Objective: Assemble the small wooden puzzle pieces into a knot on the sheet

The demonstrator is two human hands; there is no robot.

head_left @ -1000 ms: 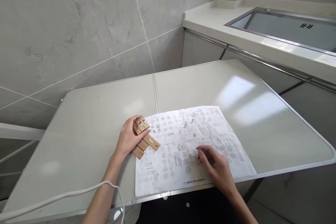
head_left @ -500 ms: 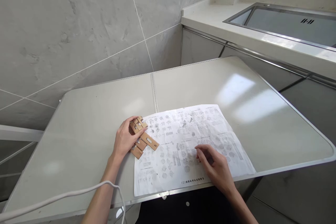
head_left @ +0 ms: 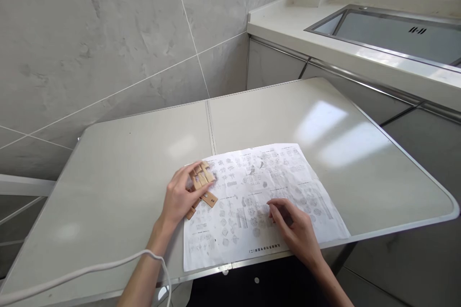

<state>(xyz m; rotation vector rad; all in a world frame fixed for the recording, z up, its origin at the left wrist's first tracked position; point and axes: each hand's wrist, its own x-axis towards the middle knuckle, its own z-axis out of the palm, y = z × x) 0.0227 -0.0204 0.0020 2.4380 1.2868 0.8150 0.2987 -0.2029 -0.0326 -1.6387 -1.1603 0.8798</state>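
My left hand (head_left: 182,192) grips several notched wooden puzzle pieces (head_left: 202,176) between thumb and fingers, over the left edge of the paper. Below the thumb a flat slotted wooden piece (head_left: 211,199) marked "2" shows, and the end of another wooden piece (head_left: 190,213) pokes out under the palm. Part of the bunch is hidden by the hand. On the printed sheet (head_left: 230,211), covered with small grey diagrams, my right hand (head_left: 293,223) rests with fingers curled in. Whatever those fingers may hold is hidden.
The pale folding table (head_left: 144,153) has a seam down its middle. A white cable (head_left: 90,266) loops across the front left, over my left forearm. Beyond the table's right side stand a counter (head_left: 281,21) and a steel sink (head_left: 382,29). Grey tiled wall (head_left: 108,33) lies behind.
My left hand has shifted slightly right and lifted some notched pieces, tilting them up off the others. The piece marked "2" stays on the sheet. My right hand has not moved.
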